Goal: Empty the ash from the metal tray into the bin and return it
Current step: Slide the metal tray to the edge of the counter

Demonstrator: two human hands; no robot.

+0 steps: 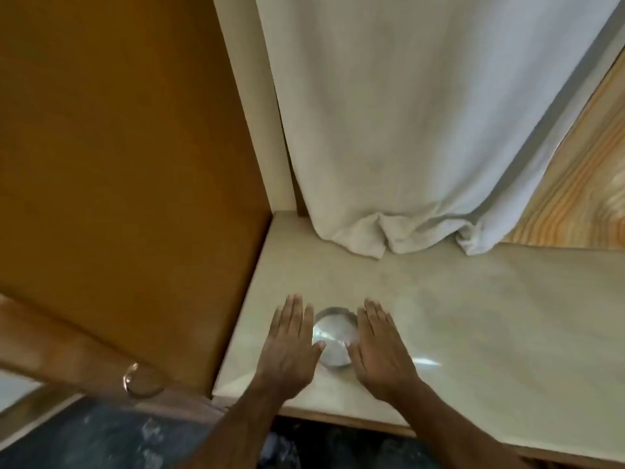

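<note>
A small round metal tray (334, 335) sits on the pale marble counter (473, 316) near its front left corner. My left hand (292, 346) lies flat just left of the tray, fingers straight and together, thumb at the tray's rim. My right hand (380, 346) is flat on the tray's right side, thumb touching its edge. Neither hand grips the tray. Its shiny inside shows no clear ash; the image is blurred. No bin is in view.
A white curtain (422, 130) hangs down to the counter at the back. An orange-brown wooden door (118, 164) with a round metal knob (135, 380) stands at the left. A wood-grain panel (581, 184) is at the back right. Dark floor (101, 441) lies below.
</note>
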